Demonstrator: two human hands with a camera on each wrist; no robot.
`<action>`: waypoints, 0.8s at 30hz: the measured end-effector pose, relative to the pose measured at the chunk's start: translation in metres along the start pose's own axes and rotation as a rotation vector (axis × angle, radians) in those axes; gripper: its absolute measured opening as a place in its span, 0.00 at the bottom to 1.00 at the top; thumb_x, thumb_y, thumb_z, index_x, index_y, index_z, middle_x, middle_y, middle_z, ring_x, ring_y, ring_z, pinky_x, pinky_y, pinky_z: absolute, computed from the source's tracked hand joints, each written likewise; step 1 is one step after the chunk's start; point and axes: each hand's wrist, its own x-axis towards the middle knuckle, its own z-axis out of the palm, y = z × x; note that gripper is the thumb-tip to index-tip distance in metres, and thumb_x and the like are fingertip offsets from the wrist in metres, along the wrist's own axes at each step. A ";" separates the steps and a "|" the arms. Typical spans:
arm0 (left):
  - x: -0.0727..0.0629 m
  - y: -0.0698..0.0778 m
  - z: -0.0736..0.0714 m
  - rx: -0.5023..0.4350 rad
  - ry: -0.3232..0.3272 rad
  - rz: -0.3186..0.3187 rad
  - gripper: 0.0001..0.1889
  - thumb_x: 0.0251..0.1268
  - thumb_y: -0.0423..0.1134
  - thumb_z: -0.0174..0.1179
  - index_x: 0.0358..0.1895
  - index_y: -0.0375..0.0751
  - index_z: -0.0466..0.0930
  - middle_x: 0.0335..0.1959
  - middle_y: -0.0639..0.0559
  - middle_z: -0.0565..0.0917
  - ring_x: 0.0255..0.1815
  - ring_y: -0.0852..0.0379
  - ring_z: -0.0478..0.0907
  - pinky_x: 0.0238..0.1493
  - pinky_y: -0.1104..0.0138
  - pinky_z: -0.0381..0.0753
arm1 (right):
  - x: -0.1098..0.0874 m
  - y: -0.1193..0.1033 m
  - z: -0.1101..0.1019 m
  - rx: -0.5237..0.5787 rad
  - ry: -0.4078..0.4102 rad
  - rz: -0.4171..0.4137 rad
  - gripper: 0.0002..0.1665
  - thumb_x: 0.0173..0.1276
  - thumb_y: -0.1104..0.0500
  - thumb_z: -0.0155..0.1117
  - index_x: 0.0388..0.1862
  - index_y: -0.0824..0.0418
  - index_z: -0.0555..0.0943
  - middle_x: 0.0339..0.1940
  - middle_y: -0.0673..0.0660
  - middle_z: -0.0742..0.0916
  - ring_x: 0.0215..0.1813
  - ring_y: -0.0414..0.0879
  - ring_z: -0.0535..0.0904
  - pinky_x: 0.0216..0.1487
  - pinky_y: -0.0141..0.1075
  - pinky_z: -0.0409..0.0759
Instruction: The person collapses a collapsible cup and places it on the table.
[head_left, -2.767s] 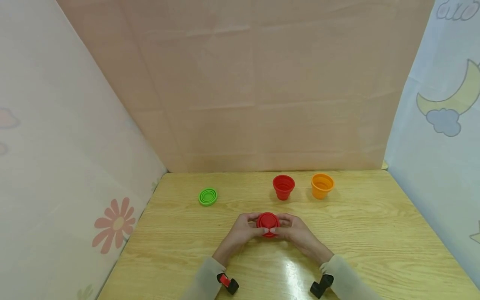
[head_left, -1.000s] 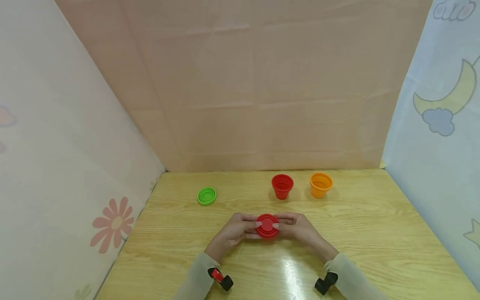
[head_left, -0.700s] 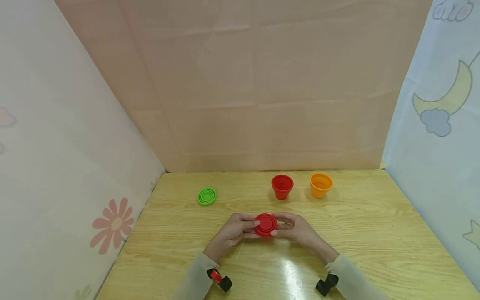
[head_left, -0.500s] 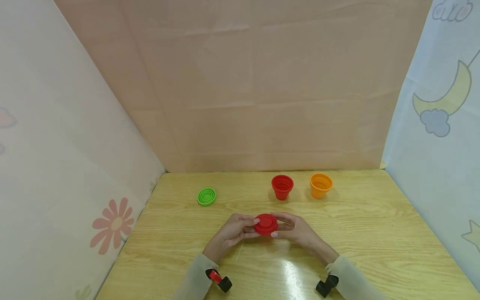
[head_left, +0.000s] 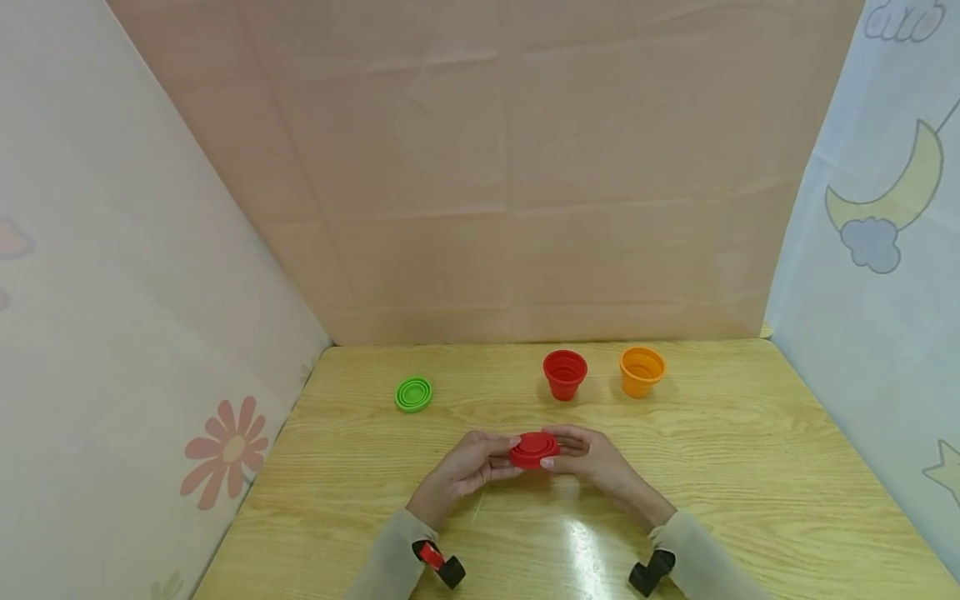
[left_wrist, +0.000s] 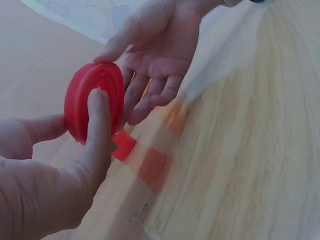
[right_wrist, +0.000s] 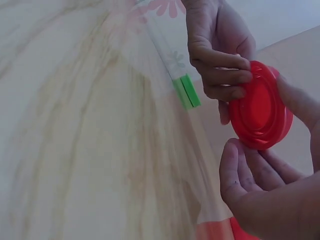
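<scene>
A collapsible red cup point(head_left: 534, 446), folded down to a flat ringed disc, is held between both hands above the table. My left hand point(head_left: 468, 463) pinches its left side, the thumb lying across the rings and fingers behind, as the left wrist view shows. On the other side my right hand point(head_left: 592, 457) holds the rim between thumb and fingertips; in the right wrist view the thumb is at the edge of the disc point(right_wrist: 260, 107). Behind the hands stands another red cup point(head_left: 565, 373), expanded and upright. To its right is an expanded orange cup point(head_left: 641, 372).
A green collapsible cup point(head_left: 413, 394), folded flat, lies at the back left of the wooden table point(head_left: 337, 500). A beige cloth point(head_left: 510, 208) hangs along the back edge. Printed white panels point(head_left: 112, 292) border the left and right sides.
Earlier both thumbs pressed on the raised middle of the red cup; it is now flat. The thumbs have shifted apart to its sides, and the disc has tilted. The other cups stay put.
</scene>
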 end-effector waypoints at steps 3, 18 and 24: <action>0.000 -0.001 0.000 0.070 0.011 0.028 0.21 0.80 0.40 0.59 0.64 0.25 0.81 0.57 0.36 0.88 0.50 0.50 0.90 0.55 0.58 0.91 | 0.000 -0.002 0.000 0.036 0.031 0.040 0.40 0.69 0.52 0.76 0.75 0.66 0.74 0.67 0.64 0.85 0.61 0.49 0.85 0.59 0.34 0.87; -0.004 -0.005 -0.007 0.449 0.061 0.336 0.24 0.70 0.41 0.71 0.66 0.39 0.83 0.63 0.41 0.87 0.62 0.48 0.86 0.59 0.68 0.88 | -0.003 -0.005 -0.006 0.241 -0.019 0.108 0.21 0.80 0.48 0.62 0.58 0.62 0.87 0.47 0.49 0.94 0.52 0.45 0.89 0.55 0.35 0.88; -0.001 -0.008 -0.005 0.458 0.067 0.367 0.19 0.69 0.39 0.71 0.60 0.39 0.86 0.59 0.39 0.88 0.56 0.55 0.89 0.56 0.70 0.89 | -0.004 -0.004 -0.006 0.256 -0.058 0.131 0.28 0.81 0.44 0.60 0.64 0.65 0.83 0.48 0.53 0.94 0.50 0.45 0.90 0.57 0.36 0.89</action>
